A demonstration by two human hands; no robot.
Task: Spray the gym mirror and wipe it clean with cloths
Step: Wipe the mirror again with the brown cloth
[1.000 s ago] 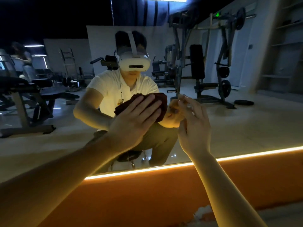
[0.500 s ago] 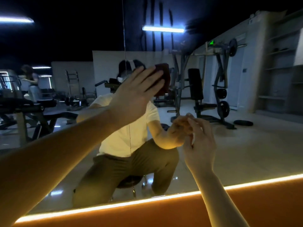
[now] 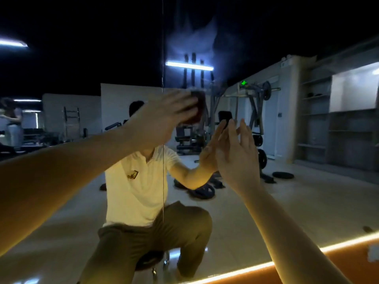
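- Right hand [image 3: 235, 158] is reaching up to the mirror [image 3: 307, 201]; grip apart, fingers straight and close together, fingertips touching the glass and meeting their reflection.
- Left hand [image 3: 162, 119] is stretching forward, higher than and left of the right; grip apart, fingers lying flat across a dark red cloth [image 3: 198, 108] and pressing it against the glass.
- Cloth is sitting just right of the mirror's vertical seam [image 3: 163, 58], with most of it hidden under the fingers.
- A hazy smear [image 3: 194, 37] is showing on the glass above the cloth.
- A glowing light strip [image 3: 246, 271] is running along the mirror's lower edge, above an orange ledge [image 3: 348, 263].
- The glass is reflecting a person seated low in a white shirt, with weight machines [image 3: 252, 111] and floor plates [image 3: 283, 175] behind.
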